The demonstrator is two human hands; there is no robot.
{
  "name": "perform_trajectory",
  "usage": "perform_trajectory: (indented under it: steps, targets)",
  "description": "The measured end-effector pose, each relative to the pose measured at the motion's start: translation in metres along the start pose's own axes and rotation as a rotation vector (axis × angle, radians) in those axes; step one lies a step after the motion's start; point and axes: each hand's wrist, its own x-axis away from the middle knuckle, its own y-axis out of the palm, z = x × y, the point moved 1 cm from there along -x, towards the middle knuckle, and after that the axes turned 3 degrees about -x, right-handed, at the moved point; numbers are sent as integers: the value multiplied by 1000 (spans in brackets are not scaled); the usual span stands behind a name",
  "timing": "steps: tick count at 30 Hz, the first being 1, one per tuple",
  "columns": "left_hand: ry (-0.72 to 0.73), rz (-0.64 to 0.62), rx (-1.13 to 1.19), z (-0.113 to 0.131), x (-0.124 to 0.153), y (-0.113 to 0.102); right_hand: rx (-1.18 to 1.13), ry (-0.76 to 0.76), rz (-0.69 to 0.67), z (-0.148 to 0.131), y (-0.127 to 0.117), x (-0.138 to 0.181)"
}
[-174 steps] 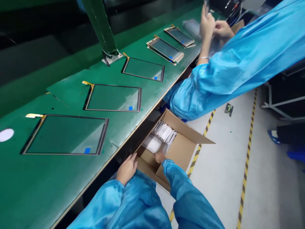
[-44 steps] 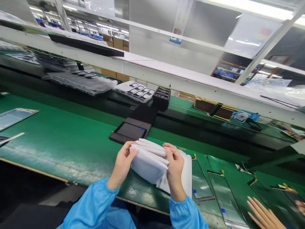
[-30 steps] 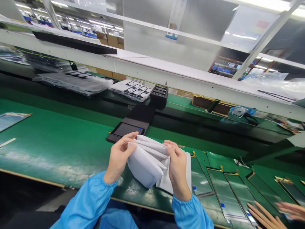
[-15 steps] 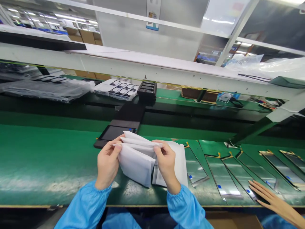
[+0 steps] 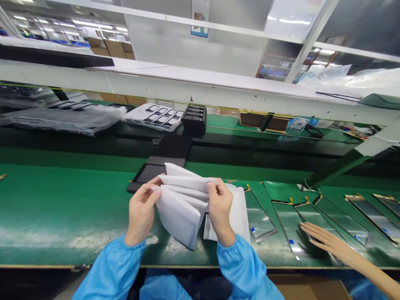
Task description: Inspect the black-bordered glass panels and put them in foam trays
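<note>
Both my hands hold a stack of white sheets (image 5: 181,204) above the green conveyor belt (image 5: 62,200). My left hand (image 5: 141,212) pinches the stack's left edge. My right hand (image 5: 220,210) grips the right edge, with the thumb parting the top sheets. The sheets fan apart at the top and hang down toward me. Behind the stack lies a black-framed screen (image 5: 145,175) on the belt.
A row of thin glass panels (image 5: 259,216) with blue tabs lies on the belt to the right. Another person's hand (image 5: 325,239) rests flat on one of them. Trays of small parts (image 5: 159,116) and a black holder (image 5: 194,116) stand on the far ledge.
Earlier my hands reached into a cardboard box under the bench. Now they hold the white sheets over the belt, fanned wider than half a second ago. The other person's hand has slid left.
</note>
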Motion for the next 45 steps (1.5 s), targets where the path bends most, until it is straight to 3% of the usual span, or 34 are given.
perform_trajectory:
  steps: [4,10,16,23,29,34,41,45]
  targets:
    - [-50,26,21,-7,-1,-2,38,-145,3,13,-9,2]
    - [-79,23,42,-10,3,-2,92,-442,-234,8,-29,-3]
    - [-66,46,36,-9,4,-2,192,-558,-358,9,-43,-4]
    - [-37,69,9,-4,5,-3,194,-389,-280,8,-30,-1]
    - [63,55,-22,20,-1,1,51,-110,-160,-9,-7,-9]
    - [61,21,7,24,-3,6,-89,0,-44,-14,5,-11]
    - [158,24,5,31,-6,18,-183,55,-61,-17,10,-4]
    - [231,87,-80,29,-13,24,-248,42,-162,-17,5,7]
